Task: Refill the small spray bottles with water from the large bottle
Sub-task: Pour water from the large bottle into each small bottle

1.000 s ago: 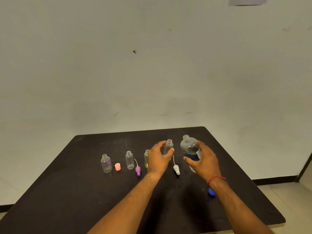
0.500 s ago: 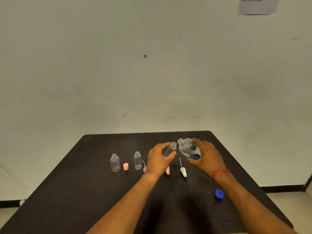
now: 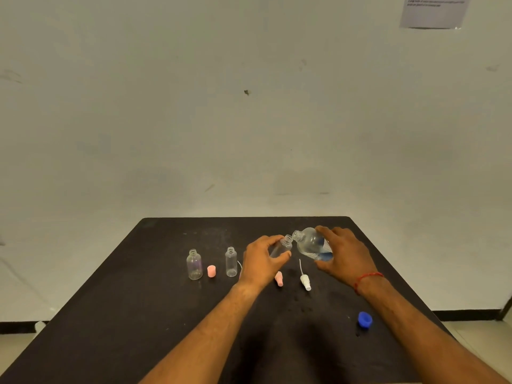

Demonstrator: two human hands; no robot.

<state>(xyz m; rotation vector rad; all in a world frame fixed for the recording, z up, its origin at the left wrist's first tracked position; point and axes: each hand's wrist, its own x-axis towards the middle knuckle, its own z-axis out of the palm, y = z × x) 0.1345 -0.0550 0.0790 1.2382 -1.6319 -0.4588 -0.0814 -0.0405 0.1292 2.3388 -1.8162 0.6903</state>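
My right hand [image 3: 345,253] grips the large clear water bottle [image 3: 311,243], tilted left with its open mouth against the mouth of a small clear spray bottle [image 3: 282,246]. My left hand [image 3: 263,260] holds that small bottle, tilted right, above the black table [image 3: 138,314]. Two more small open bottles stand upright to the left: one [image 3: 194,264] further left, one [image 3: 231,261] nearer my left hand. A white spray head [image 3: 305,281] with its tube lies below the held bottles.
Two pink caps lie on the table, one [image 3: 211,271] between the standing bottles, one [image 3: 279,279] by my left wrist. The large bottle's blue cap [image 3: 365,319] sits near my right forearm. A paper sheet [image 3: 435,11] hangs on the wall.
Both bottles have been lifted and tipped toward each other until their mouths meet. The camera view has shifted slightly upward and right.
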